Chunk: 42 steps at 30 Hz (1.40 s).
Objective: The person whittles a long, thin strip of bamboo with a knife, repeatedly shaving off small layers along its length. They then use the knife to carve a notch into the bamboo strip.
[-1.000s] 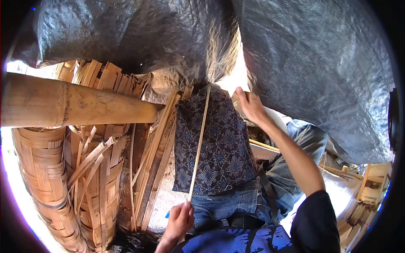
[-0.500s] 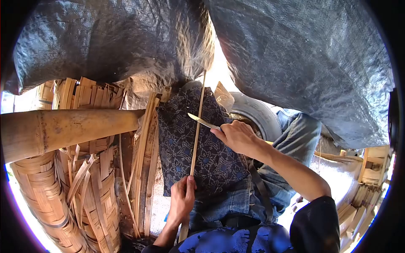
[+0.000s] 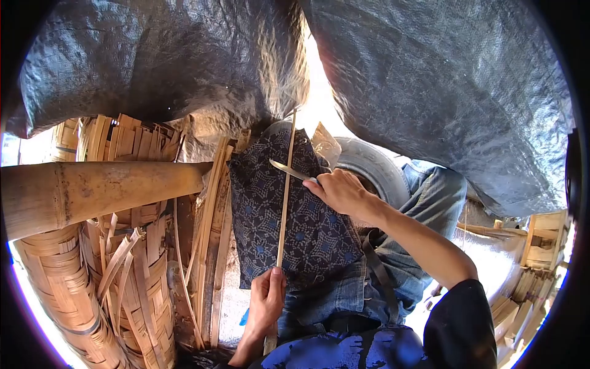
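Note:
A long, thin bamboo strip runs up and away from my body over a dark patterned cloth laid across my lap. Near its lower end my left hand pinches the strip, thumb on top. My right hand is closed round the handle of a knife, which points up and to the left. The blade crosses the upper part of the strip, overlapping it in this view. Part of the strip's lower end shows below my left hand, close to my shirt.
A thick bamboo pole juts in from the left above woven bamboo baskets. Upright bamboo slats stand beside my left side. A tire lies behind the cloth. Dark tarps hang overhead.
My left hand has slid slightly down and toward my body with the strip. The knife has shifted a little up and left along it.

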Motion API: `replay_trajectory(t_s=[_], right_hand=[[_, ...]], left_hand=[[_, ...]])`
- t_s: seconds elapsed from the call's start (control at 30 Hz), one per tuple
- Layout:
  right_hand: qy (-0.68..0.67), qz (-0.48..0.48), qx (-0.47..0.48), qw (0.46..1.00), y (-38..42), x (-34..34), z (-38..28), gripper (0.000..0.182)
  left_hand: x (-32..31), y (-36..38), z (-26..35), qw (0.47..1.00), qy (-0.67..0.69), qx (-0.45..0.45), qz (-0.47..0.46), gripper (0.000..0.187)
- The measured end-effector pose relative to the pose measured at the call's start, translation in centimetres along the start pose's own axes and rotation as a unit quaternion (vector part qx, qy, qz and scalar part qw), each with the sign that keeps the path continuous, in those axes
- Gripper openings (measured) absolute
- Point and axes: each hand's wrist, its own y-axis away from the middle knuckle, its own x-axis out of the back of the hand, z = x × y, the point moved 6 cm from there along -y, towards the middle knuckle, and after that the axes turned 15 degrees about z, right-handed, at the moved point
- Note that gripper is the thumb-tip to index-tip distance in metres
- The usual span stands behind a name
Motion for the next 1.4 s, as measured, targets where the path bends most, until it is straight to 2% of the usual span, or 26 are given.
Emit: replay_trajectory(t_s=[0.07, 0.17, 0.37, 0.43, 0.5, 0.53, 0.57, 0.6, 0.63, 0.67, 0.73, 0.8, 0.83, 0.87, 0.93, 1.0, 1.07, 1.13, 1.2, 1.23, 1.27, 1.4], right_hand=[[-0.002, 0.004, -0.004, 1.000, -0.5, -0.1, -0.1, 0.058], [-0.011, 0.016, -0.005, 1.000, -1.4, -0.2, -0.2, 0.056], [-0.012, 0.021, 0.013, 1.000, -2.6, -0.7, 0.2, 0.056], [0.001, 0.011, 0.004, 1.000, -3.2, -1.4, 1.0, 0.056], [-0.020, -0.008, -0.060, 0.998, -4.1, -3.0, 3.6, 0.056], [-0.011, -0.049, -0.108, 0.993, -4.8, -2.3, 4.1, 0.053], [-0.007, -0.008, -0.075, 0.997, -5.3, -2.0, 4.4, 0.052], [-0.002, 0.032, -0.041, 0.999, -5.7, -1.9, 4.9, 0.052], [-0.002, 0.033, -0.039, 0.999, -6.2, -2.3, 5.9, 0.052], [0.022, 0.036, -0.067, 0.997, -6.8, -2.7, 7.3, 0.052], [0.045, 0.041, -0.092, 0.994, -7.1, -2.3, 8.6, 0.053], [-0.082, 0.136, -0.167, 0.973, -7.4, 0.3, 7.1, 0.057], [-0.122, 0.116, -0.221, 0.961, -6.4, 1.0, 6.7, 0.057], [-0.123, 0.106, -0.220, 0.962, -5.5, 1.1, 5.8, 0.057], [-0.102, 0.033, -0.131, 0.986, -3.7, 0.9, 3.4, 0.054], [-0.155, -0.071, -0.172, 0.970, -1.6, 1.9, 0.6, 0.052], [-0.170, -0.063, -0.155, 0.971, -0.8, 2.9, -1.0, 0.050], [-0.151, -0.042, -0.087, 0.984, -0.1, 3.5, -1.9, 0.046], [-0.125, -0.060, -0.111, 0.984, 0.2, 3.2, -2.1, 0.042], [-0.119, -0.006, -0.084, 0.989, 0.0, 3.4, -2.6, 0.046], [-0.114, 0.047, -0.056, 0.991, -0.1, 3.5, -2.9, 0.049], [-0.145, 0.051, -0.094, 0.984, -0.8, 2.4, -2.9, 0.045]], left_hand=[[0.1, 0.4, 0.1, 1.000, -0.004, 0.011, -0.005, 0.040], [0.5, 1.1, 0.6, 0.998, -0.033, -0.044, -0.009, 0.040], [1.5, 2.7, -0.4, 1.000, 0.001, 0.026, -0.004, 0.040], [2.1, 3.8, -1.0, 0.996, 0.010, 0.085, -0.015, 0.040], [2.9, 4.9, -1.3, 0.996, 0.011, 0.085, -0.024, 0.040], [3.4, 5.7, -2.1, 0.996, 0.011, 0.087, -0.032, 0.039], [4.8, 7.6, -1.2, 0.945, -0.135, -0.282, 0.099, 0.017], [5.1, 7.7, -0.4, 0.944, -0.135, -0.284, 0.101, 0.017], [5.5, 7.3, -0.8, 0.990, -0.057, -0.100, 0.079, 0.018], [5.3, 7.5, -1.8, 0.994, 0.024, 0.088, 0.052, 0.023], [5.6, 6.9, -1.8, 0.994, 0.017, 0.078, 0.070, 0.030], [4.6, 5.5, -3.7, 0.977, 0.130, 0.167, -0.015, 0.039], [4.3, 4.7, -4.5, 0.985, 0.081, 0.152, -0.031, 0.037], [3.6, 4.1, -4.0, 0.984, 0.090, 0.149, -0.025, 0.038], [2.6, 2.0, -2.7, 0.995, 0.061, 0.081, -0.009, 0.039], [1.5, 0.0, -2.1, 0.994, 0.055, 0.090, -0.032, 0.040], [0.2, -1.7, -1.0, 0.993, 0.061, 0.077, -0.060, 0.039], [-1.4, -3.1, 0.6, 0.993, 0.061, 0.049, -0.086, 0.039], [-2.3, -4.0, 1.3, 0.992, 0.055, 0.042, -0.106, 0.039], [-2.6, -4.0, 1.5, 0.991, 0.048, 0.033, -0.122, 0.039], [-2.6, -3.9, 1.3, 0.990, 0.050, 0.036, -0.125, 0.039], [-0.2, -2.6, 0.6, 0.995, 0.029, 0.048, -0.077, 0.036]])
